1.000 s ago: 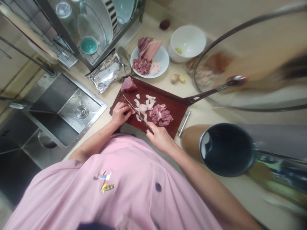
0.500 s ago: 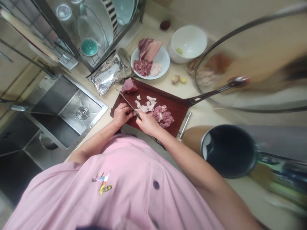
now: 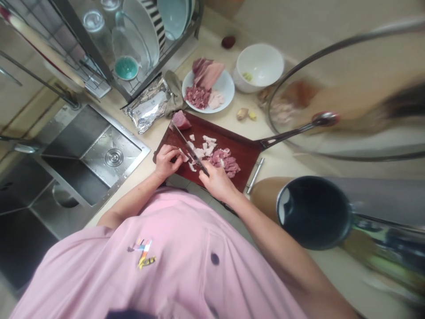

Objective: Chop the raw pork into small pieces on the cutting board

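My right hand [image 3: 217,179] is closed around the dark handle of a kitchen knife [image 3: 190,149], whose blade points up and left over the red-brown cutting board [image 3: 229,136]. My left hand [image 3: 168,161] has its fingers curled at the board's left side, against a whitish piece of fat [image 3: 183,155] just left of the blade. Cut bits of white fat [image 3: 208,144] lie beyond the knife. A pile of sliced pink meat [image 3: 227,163] sits to their right. At the far left corner rests a chunk of red meat [image 3: 181,120].
Behind the board stand a white plate [image 3: 227,95] of meat and a white bowl [image 3: 262,66]. Ginger pieces [image 3: 242,114] lie nearby. A ladle [image 3: 295,132] reaches over the board's right corner. The sink [image 3: 99,155] is left, a dark pot [image 3: 315,212] right.
My right hand and the knife have shifted right and toward me, away from the left hand's fingertips. A strip of fat now shows between blade and left hand. The left hand stays nearly in place.
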`<action>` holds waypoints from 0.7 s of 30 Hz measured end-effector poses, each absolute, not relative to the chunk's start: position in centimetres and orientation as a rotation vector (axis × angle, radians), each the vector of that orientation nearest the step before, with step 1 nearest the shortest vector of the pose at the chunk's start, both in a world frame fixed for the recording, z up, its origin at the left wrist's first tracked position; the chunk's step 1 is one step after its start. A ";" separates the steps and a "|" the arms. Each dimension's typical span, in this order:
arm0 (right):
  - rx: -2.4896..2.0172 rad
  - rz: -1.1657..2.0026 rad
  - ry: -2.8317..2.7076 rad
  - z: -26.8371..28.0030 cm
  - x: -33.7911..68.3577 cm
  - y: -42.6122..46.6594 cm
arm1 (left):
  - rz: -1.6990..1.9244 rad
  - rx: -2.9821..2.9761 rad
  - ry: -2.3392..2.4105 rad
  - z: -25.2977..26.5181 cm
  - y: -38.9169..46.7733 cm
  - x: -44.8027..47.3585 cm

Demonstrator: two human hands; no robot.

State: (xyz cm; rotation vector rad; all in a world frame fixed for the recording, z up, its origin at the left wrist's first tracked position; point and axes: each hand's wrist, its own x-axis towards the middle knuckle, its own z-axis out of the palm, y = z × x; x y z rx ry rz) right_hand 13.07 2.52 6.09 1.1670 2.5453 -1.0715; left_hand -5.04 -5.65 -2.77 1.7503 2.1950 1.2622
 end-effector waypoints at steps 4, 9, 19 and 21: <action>1.117 -0.972 2.536 6.9 15.4 1.2 | 1.255 1.802 2.170 -3.0 -6.0 -5.0; 1.040 -0.887 2.512 6.9 16.4 0.8 | 1.147 1.844 2.205 -3.3 -5.8 -5.2; 1.037 -0.977 2.492 6.0 12.0 2.6 | 1.141 1.793 2.162 -2.9 -5.1 -5.4; 1.033 -0.975 2.541 5.7 10.2 3.0 | 1.142 1.792 2.168 -2.9 -5.1 -5.5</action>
